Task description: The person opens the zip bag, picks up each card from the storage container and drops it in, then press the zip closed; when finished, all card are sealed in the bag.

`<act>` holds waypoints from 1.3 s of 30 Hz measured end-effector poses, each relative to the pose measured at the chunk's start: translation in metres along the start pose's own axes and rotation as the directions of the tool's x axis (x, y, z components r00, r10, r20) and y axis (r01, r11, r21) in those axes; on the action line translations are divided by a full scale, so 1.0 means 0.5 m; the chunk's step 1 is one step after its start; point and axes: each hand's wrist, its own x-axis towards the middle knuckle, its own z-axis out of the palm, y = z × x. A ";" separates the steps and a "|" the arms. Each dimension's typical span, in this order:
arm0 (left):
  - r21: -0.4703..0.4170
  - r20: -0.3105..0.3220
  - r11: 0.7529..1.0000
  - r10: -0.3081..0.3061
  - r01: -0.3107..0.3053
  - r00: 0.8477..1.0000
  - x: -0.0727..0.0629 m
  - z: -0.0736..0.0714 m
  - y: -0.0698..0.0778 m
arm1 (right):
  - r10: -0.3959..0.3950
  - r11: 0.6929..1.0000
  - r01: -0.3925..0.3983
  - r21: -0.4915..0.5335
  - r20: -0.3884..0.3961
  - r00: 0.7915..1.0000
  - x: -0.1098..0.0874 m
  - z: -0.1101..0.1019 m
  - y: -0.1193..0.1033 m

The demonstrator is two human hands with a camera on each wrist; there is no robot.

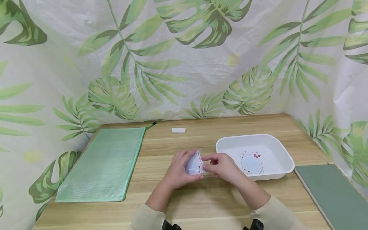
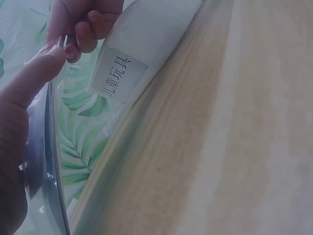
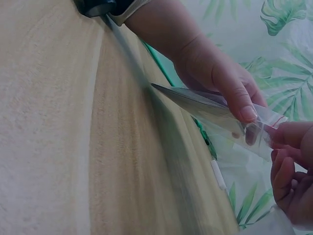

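Note:
A small clear zip bag [image 1: 193,165] with printed cards inside is held tilted above the middle of the wooden table. My left hand [image 1: 179,171] grips it from the left, thumb on the near side and fingers on the far side. At the bag's right end, my right hand [image 1: 222,166] pinches the red-lined zip edge between thumb and forefinger. In the right wrist view the clear bag [image 3: 210,110] slants between both hands, and its zip end meets the right fingertips. A printed card [image 1: 250,162] lies in the white tray [image 1: 219,147], just right of the right hand.
A green mesh zip pouch [image 1: 100,163] lies flat on the left of the table. A small white block [image 1: 178,130] sits near the back edge. A grey-green board [image 1: 334,191] lies at the right. The tray's side carries a printed label [image 2: 119,73].

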 end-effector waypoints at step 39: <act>-0.038 -0.012 0.999 0.004 -0.004 1.000 0.000 0.001 0.000 | 0.062 0.981 -0.074 -0.177 -0.075 0.995 0.013 -0.232 0.078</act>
